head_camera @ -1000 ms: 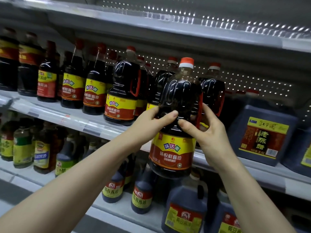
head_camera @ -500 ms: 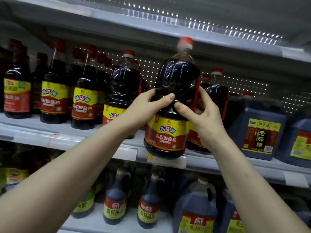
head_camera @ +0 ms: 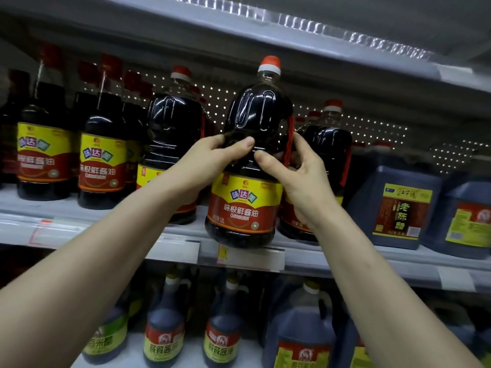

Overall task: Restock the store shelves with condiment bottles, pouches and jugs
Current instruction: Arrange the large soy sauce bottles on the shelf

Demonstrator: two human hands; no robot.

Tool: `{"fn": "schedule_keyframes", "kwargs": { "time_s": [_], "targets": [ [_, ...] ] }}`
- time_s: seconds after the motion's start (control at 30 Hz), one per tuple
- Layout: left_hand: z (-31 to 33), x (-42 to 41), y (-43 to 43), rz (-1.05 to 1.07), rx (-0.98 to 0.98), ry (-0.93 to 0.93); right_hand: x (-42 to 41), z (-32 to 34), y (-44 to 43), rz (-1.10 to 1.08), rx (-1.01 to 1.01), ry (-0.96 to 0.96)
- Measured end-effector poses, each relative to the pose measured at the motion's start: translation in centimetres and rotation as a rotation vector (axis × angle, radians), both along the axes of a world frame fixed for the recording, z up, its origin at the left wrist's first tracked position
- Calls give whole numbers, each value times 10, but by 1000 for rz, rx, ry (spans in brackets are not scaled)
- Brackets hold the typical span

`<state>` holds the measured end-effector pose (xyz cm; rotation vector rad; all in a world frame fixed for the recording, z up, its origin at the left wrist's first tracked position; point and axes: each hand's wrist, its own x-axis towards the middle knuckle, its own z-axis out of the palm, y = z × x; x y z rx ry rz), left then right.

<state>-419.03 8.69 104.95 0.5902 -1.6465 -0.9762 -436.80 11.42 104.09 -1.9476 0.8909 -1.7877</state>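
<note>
Now both hands hold one big soy sauce jug (head_camera: 245,166) at the shelf edge (head_camera: 106,235): left hand (head_camera: 210,163) and right hand (head_camera: 297,179) wrapped around its middle.

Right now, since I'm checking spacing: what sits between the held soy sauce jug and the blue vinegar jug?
Head view: the right hand gripping the held soy sauce jug, and behind it a second soy sauce jug on the shelf.

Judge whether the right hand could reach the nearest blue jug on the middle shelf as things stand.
Probably not yet: the right hand grips the soy sauce bottle with the left hand. The way itself looks free: the blue jug stands at the shelf front, nothing before it.
</note>
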Motion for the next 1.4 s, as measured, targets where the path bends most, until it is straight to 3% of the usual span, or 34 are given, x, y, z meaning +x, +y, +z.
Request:
{"fn": "schedule_keyframes", "kwargs": {
  "time_s": [1.07, 1.27, 1.4],
  "targets": [
    [-20, -18, -45, 124, 35, 48, -3, -11, -58, -147, 125, 26],
    [-44, -2, -30, 262, -111, -191, -3, -37, -29, -429, 53, 274],
    [-76, 6, -18, 284, -175, -362, -3, -67, -9, -426, 47, 334]
  ]
}}
